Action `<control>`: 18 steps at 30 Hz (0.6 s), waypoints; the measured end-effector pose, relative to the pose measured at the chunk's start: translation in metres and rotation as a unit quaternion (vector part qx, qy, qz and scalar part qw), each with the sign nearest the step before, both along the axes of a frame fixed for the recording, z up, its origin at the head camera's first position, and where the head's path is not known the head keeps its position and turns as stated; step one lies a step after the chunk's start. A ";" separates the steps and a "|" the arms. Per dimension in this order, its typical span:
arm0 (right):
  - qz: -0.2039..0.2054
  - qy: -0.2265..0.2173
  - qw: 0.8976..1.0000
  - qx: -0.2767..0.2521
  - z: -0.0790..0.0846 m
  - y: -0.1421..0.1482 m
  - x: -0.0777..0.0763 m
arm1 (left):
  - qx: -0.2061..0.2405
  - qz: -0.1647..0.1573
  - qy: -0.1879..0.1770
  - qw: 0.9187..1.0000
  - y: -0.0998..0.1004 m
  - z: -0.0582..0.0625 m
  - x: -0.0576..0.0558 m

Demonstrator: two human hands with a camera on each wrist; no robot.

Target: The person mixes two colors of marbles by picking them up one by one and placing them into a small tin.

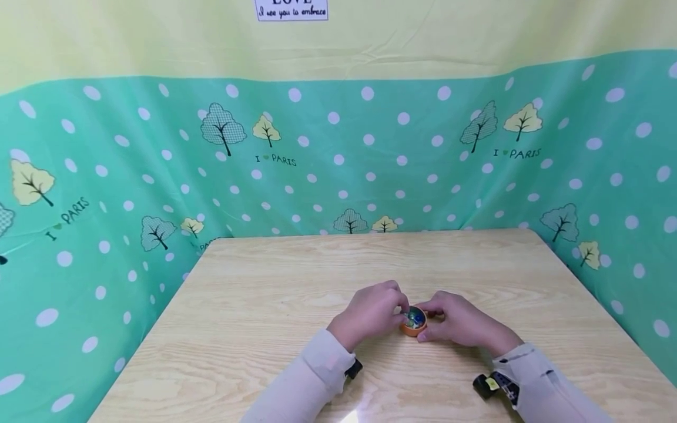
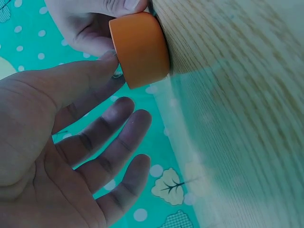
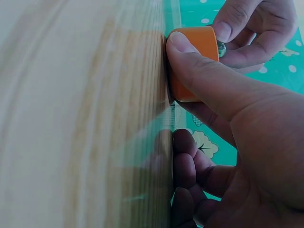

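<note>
A small orange cup [image 1: 412, 332] stands upright on the wooden table, with shiny blue and green glass marbles [image 1: 417, 318] inside. My right hand [image 1: 461, 320] grips the cup from the right; its thumb [image 3: 192, 59] lies along the orange wall, while the other fingers are curled beside the tabletop. At the cup's mouth, my left hand [image 1: 372, 312] pinches a green glass marble [image 3: 221, 49] between thumb and forefinger. The left wrist view shows the remaining left fingers [image 2: 116, 152] loosely spread below the cup, which hides most of its contents there.
The light wood table [image 1: 275, 294] extends all around the hands. Behind it and along both sides hangs a green dotted curtain [image 1: 370, 158] with printed trees. Black wrist devices [image 1: 497, 386] show at the sleeves, near the tabletop.
</note>
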State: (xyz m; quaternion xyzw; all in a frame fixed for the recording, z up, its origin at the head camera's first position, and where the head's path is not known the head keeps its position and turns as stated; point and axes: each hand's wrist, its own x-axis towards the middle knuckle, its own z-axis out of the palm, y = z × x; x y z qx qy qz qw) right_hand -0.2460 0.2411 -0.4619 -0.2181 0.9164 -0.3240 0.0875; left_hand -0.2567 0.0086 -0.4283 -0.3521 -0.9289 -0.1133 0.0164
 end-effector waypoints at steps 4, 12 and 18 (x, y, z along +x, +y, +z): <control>0.004 0.002 1.000 -0.001 0.001 0.000 0.000 | -0.002 -0.001 0.001 1.000 0.000 0.000 -0.001; 0.002 0.006 1.000 -0.001 0.001 0.000 0.001 | -0.005 0.002 -0.004 1.000 0.000 0.000 0.000; 0.004 0.009 1.000 -0.002 0.000 0.000 0.001 | -0.008 0.002 -0.008 1.000 0.001 -0.001 0.001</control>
